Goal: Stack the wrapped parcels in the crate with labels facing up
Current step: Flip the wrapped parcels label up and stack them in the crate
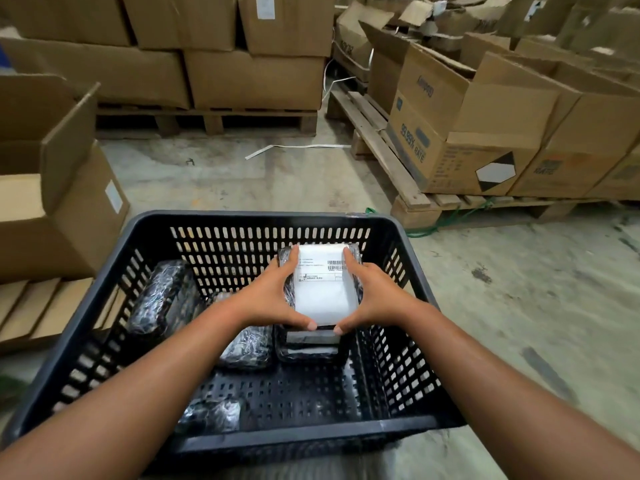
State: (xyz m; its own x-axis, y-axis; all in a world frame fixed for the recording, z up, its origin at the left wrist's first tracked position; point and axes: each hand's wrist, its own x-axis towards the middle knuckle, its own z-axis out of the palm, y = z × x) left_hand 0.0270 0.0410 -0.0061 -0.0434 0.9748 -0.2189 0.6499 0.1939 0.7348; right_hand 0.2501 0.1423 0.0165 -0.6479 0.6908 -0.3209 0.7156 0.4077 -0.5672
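Note:
A black slotted crate (pixel 263 221) stands on the floor in front of me. Both hands hold one black-wrapped parcel with a white label (pixel 323 289) facing up, over the crate's right side. My left hand (pixel 273 296) grips its left edge and my right hand (pixel 372 296) its right edge, thumbs at the near edge. Directly under it lies another wrapped parcel (pixel 310 348). A third wrapped parcel (pixel 247 348) lies beside that one, a fourth parcel (pixel 159 296) leans at the crate's left wall, and a smaller parcel (pixel 211 415) lies at the near wall.
Cardboard boxes on a wooden pallet (pixel 207 121) line the back. More boxes on a second pallet (pixel 408 188) stand to the right. An open carton (pixel 62 202) is close to the crate's left side. A white strap (pixel 298 147) lies on the concrete floor.

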